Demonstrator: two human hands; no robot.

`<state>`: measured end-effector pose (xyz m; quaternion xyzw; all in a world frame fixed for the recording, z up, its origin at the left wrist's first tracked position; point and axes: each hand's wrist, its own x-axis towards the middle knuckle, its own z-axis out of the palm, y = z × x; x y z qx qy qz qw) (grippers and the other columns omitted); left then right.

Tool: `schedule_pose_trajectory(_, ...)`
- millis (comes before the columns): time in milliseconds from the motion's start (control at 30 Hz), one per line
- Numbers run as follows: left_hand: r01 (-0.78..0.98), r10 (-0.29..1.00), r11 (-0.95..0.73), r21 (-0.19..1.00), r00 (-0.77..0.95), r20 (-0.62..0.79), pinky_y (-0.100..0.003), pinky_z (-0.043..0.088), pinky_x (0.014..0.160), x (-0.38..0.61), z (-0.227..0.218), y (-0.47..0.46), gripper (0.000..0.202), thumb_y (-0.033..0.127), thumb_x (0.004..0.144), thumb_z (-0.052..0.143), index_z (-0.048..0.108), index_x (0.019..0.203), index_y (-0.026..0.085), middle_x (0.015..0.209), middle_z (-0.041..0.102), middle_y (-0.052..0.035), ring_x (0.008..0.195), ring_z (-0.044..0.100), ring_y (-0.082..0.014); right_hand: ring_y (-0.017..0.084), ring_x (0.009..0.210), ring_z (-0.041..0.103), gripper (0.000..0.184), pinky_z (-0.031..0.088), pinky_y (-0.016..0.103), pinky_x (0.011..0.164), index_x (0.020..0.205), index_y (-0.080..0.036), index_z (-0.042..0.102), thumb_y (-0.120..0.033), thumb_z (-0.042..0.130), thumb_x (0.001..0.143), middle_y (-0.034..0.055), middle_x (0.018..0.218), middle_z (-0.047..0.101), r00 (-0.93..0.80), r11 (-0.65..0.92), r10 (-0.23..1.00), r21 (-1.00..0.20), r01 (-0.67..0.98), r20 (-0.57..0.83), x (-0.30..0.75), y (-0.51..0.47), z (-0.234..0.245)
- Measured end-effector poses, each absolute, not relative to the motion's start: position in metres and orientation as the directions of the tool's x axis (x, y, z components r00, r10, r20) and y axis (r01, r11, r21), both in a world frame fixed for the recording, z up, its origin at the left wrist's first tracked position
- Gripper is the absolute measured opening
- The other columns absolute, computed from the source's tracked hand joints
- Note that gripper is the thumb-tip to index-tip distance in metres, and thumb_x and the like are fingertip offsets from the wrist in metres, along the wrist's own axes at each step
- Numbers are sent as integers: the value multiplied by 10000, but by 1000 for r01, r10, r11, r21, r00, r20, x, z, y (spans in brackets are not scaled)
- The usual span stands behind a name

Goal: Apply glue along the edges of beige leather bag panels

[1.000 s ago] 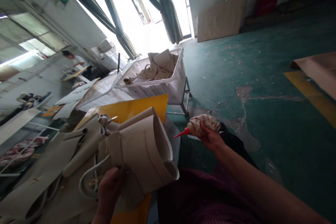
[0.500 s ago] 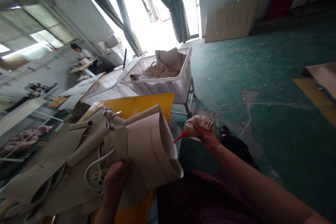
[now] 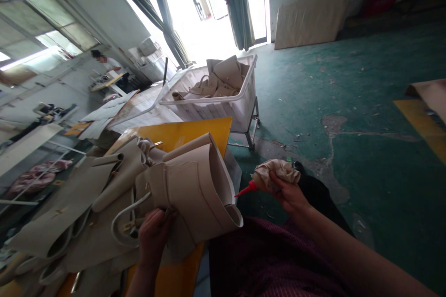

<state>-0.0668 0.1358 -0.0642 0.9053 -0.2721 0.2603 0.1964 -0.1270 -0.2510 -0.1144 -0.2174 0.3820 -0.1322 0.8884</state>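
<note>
My left hand [image 3: 155,236] grips a beige leather handbag [image 3: 193,185] from below, near its white rope-like handle [image 3: 121,225]. The bag lies on its side with its open end facing right. My right hand [image 3: 287,190] is shut around a squeeze bottle wrapped in a crumpled cloth [image 3: 277,174], and its red nozzle [image 3: 246,189] points left toward the bag. The nozzle tip is a short way from the bag's rim, not touching it.
A yellow board [image 3: 188,132] lies under the bag, among several beige leather bag pieces [image 3: 66,209] at the left. Behind stands a white plastic bin [image 3: 209,100] of bags on a metal cart. A co-worker [image 3: 108,67] stands far left. The floor is worn green.
The whole view has shifted slightly. My right hand and the cloth-wrapped bottle sit a little lower and further right, while my left hand still holds the bag.
</note>
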Motion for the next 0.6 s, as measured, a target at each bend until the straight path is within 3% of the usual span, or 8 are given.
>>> schedule_pose_trajectory(167,-621,-402,-765,170,667,627,-236,372,558,-81,-58,134,535,351,982,685,396,556,204,572,419,32,562,444,-119,189,690,738,720,649,235,544,780,-197,782,-302,1088,137,-9,818,796,651,857,-428,-510,73,-627,-127,-246,-103)
schedule_pose_trajectory(333,-687,-510,-727,7,546,665,-280,390,628,-105,-44,129,460,143,927,728,441,574,206,566,427,38,560,434,-128,189,687,745,713,643,216,533,781,-204,789,-282,1089,139,-4,818,801,641,874,-385,-485,22,-665,-139,-245,-97)
schedule_pose_trajectory(600,-709,-584,-691,-138,436,685,-323,453,695,-139,-33,132,367,28,859,735,509,639,217,566,531,25,562,505,-148,217,788,769,684,667,241,623,865,-204,811,-323,1109,260,26,929,816,670,885,-334,-465,-18,-663,-151,-251,-104)
